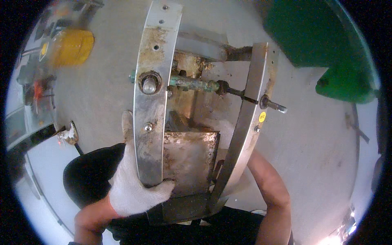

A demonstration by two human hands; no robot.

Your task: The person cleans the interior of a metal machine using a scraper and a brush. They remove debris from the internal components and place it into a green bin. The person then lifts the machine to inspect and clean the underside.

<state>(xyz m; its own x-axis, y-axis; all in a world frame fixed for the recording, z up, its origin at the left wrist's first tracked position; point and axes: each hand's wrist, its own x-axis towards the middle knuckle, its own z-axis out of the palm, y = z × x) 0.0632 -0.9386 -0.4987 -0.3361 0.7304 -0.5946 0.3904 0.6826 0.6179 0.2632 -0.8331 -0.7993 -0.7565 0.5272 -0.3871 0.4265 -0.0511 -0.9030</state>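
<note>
A rusted metal frame (pixel 153 110) stands between my arms, with two long steel side rails. My left hand (pixel 131 180), in a white knit glove, grips the lower end of the left rail, thumb across its front edge. Between the rails runs a shaft (pixel 196 83) with flaking green paint; its threaded-looking end (pixel 277 106) sticks out past the right rail (pixel 257 92). A stained metal plate (pixel 190 162) fills the lower middle. My right forearm (pixel 272 183) reaches behind the right rail, which hides my right hand.
A yellow drum-like container (pixel 73 47) stands on the concrete floor (pixel 107 61) at the upper left. Big green machine parts (pixel 306 33) occupy the upper right. Tools and other items (pixel 38 92), blurred, lie along the left side. My dark-clothed knee (pixel 92 174) is beside the frame.
</note>
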